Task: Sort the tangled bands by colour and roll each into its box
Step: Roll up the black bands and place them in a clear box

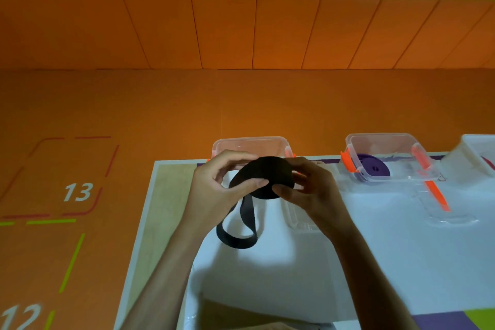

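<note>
A black band (pixel 263 173) is wound into a thick roll, held in the air above the table. My left hand (pixel 223 185) pinches its left side and my right hand (pixel 308 187) grips its right side. A loose tail of the black band (pixel 238 233) hangs down in a loop to the table. Right behind the roll stands a clear box (pixel 250 143) with nothing visible in it. Further right, a second clear box (pixel 385 142) with orange clips holds a rolled purple band (pixel 373 169).
The white table (pixel 308 276) has its left edge at the orange floor mat. A clear lid with an orange clip (pixel 439 201) lies in front of the purple band's box. Another clear lid (pixel 300 220) lies under my right wrist. A white box (pixel 476 158) stands at the far right.
</note>
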Demonstrator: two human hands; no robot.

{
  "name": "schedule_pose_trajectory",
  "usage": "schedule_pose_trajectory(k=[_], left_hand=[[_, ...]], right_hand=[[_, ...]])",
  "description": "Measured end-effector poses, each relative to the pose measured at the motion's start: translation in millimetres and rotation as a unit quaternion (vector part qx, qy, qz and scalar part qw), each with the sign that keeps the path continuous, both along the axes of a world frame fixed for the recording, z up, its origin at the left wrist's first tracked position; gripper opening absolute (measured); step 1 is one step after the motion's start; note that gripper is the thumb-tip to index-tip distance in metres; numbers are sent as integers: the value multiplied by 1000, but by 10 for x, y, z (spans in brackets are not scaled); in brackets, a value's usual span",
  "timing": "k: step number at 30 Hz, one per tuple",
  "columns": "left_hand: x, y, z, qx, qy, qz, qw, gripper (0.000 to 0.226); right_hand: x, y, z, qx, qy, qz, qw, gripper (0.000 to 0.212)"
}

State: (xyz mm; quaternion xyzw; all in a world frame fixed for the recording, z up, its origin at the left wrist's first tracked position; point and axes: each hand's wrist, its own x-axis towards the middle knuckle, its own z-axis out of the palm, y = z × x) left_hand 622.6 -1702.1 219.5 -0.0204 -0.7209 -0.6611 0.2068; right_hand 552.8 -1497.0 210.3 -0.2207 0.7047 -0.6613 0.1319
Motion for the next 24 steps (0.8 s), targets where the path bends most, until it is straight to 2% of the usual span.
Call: schedule_pose_trajectory(k=[3,5,9,12,16,20,21,24], left_hand=[[-8,43,21,22,11,-10,1000,39],[-8,19,45,50,2,-21,999,43],[-30,-22,47,35,31,3,999,64],[-26,7,30,7,23,14,1000,61],[30,-12,-53,10,9,21,1000,44],[67,-50,-83,21,-2,-13,1000,49],[69,-68,-86,29,-1,-12,1000,48],[70,-101,-77,23,17,17,999,48]], right_hand=[[28,-47,74,-83,1,-18,996,37],[33,-67,97,-101,-8,-13,995,36],[-14,-68,25,33,-8,8,999,46],[-3,-87,5,49,0,28,998,53],[-37,-67,77,4,44,4,999,42],[16,-60,55,-100,-42,-8,994,38],[12,-54,43,-86,-46,-5,995,36],[-44,-18,0,36,-27,17,999,36]])
